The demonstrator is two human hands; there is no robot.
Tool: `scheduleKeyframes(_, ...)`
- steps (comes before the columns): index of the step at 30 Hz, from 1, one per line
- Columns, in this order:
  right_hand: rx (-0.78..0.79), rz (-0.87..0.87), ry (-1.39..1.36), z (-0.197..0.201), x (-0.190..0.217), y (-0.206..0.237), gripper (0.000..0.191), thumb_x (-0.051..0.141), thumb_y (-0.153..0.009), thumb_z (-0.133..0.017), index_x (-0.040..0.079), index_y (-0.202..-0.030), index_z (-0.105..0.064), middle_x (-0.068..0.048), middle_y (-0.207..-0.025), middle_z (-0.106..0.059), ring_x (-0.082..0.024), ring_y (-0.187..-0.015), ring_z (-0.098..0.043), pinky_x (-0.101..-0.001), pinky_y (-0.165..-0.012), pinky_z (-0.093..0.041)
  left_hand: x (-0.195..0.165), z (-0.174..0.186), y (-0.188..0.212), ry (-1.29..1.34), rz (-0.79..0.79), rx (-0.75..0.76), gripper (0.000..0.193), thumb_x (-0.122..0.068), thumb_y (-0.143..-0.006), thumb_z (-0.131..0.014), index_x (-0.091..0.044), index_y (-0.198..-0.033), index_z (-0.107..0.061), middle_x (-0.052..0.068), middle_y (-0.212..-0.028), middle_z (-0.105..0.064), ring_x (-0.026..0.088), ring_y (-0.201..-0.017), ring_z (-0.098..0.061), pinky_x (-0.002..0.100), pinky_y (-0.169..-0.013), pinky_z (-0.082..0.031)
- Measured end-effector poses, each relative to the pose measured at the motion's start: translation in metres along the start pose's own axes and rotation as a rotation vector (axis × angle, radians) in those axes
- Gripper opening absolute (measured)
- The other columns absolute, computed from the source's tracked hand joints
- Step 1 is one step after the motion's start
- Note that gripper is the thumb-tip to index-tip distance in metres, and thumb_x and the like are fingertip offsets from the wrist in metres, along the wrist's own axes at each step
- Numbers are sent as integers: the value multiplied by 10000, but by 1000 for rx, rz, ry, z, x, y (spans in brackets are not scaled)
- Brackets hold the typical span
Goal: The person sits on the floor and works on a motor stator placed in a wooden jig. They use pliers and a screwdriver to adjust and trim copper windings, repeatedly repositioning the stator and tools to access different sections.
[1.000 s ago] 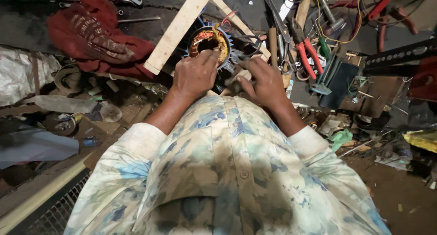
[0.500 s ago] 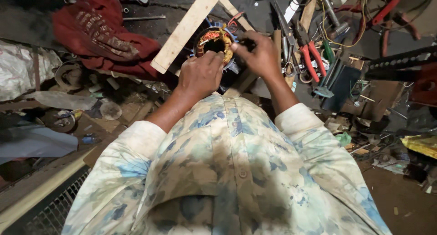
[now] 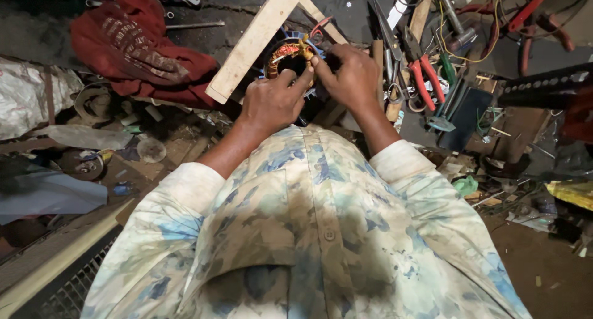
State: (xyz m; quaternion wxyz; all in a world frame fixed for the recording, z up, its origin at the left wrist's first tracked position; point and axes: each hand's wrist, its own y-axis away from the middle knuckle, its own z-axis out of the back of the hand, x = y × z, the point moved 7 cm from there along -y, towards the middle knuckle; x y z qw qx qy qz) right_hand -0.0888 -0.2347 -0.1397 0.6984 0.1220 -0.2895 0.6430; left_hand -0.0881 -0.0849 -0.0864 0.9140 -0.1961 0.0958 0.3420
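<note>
— Cluttered ground is seen all around: what lies on it?

— A dark, dirty floor (image 3: 247,31) is covered with scraps. A red cloth (image 3: 133,44) is spread at the upper left, a pale wooden plank (image 3: 256,41) is laid slantwise beside it, and red-handled pliers (image 3: 423,78) are set among other tools and wires at the upper right. A crumpled white bag (image 3: 28,96) is seen at the far left.

— Where is the worked piece found?

— A round motor stator (image 3: 290,56) with copper-coloured windings is placed at the top centre, just right of the plank's lower end and just left of the pliers.

— How are the hands set?

— The left hand (image 3: 272,102) is laid on the stator's near rim, its fingers (image 3: 302,78) curled against the winding. The right hand (image 3: 352,78) is brought in from the right, touching the same spot; its fingers (image 3: 321,65) are pinched together, possibly on a thin wire, though this cannot be made out. Both forearms are covered by pale floral sleeves (image 3: 185,189).
</note>
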Motion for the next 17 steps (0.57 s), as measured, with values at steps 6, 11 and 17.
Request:
scheduleKeyframes(6, -33, 44, 15, 0, 5, 0, 236, 297, -969, -741, 73, -1023, -789, -139, -888, -737, -367, -774, -692, -450, -675, -525, 5, 0, -2, -5, -16, -14, 433, -259, -886, -711, -114, -1293, -678, 44, -869, -594, 224, -549, -644, 384, -494, -525)
scheduleKeyframes(11, -45, 63, -33, -1, 3, 1, 210, 271, -991, -730, 64, -989, -763, -140, -894, -721, -368, -806, -694, -450, -714, -535, 5, 0, -1, 1, -9, -9, 364, -264, -887, -710, -91, -1207, -697, 40, -874, -605, 222, -549, -655, 378, -477, -521)
scheduleKeyframes(17, -8, -28, -75, -2, -5, 2, 251, 309, -1007, -731, 60, -1010, -764, -150, -926, -736, -379, -850, -701, -456, -755, -539, 7, -2, -2, 19, -9, 19, 273, -288, -929, -710, -108, -1133, -689, 44, -912, -618, 235, -589, -670, 389, -526, -541)
